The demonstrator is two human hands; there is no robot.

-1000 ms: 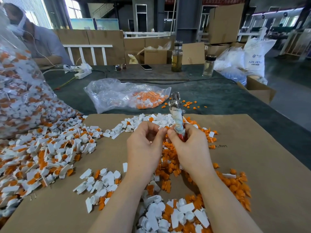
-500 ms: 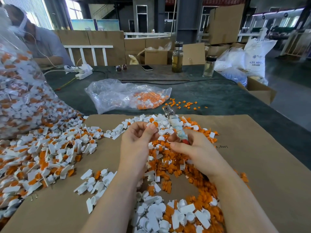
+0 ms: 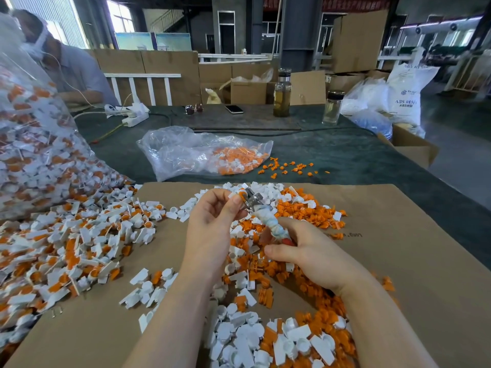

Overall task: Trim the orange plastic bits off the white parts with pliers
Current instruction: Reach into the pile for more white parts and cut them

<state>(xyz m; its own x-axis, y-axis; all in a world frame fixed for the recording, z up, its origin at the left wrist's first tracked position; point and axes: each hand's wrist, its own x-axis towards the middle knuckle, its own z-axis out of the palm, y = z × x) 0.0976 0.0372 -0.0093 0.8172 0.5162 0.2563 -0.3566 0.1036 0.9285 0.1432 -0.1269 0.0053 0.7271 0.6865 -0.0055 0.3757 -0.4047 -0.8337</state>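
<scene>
My left hand [image 3: 212, 221] pinches a small white part with an orange bit [image 3: 240, 195] between thumb and fingers, above the brown cardboard sheet [image 3: 398, 248]. My right hand [image 3: 313, 253] grips the cloth-wrapped handles of the pliers [image 3: 265, 221], whose metal jaws [image 3: 251, 199] point up-left and touch the orange bit. A heap of untrimmed white-and-orange parts [image 3: 66, 248] lies to the left. Cut orange bits [image 3: 300, 211] pile up behind and under my hands, and trimmed white parts [image 3: 247, 338] lie near my forearms.
A big clear bag of parts [image 3: 32, 144] leans at the left edge. A smaller clear bag [image 3: 202, 152] lies on the green table behind the cardboard. Two bottles [image 3: 282, 94], a phone [image 3: 233, 109], sunglasses, a power strip and boxes stand farther back. Another person sits at the far left.
The pliers have tilted from upright over to the left, and their jaws have come down onto the part in my left hand. My right hand has dropped lower and to the right.
</scene>
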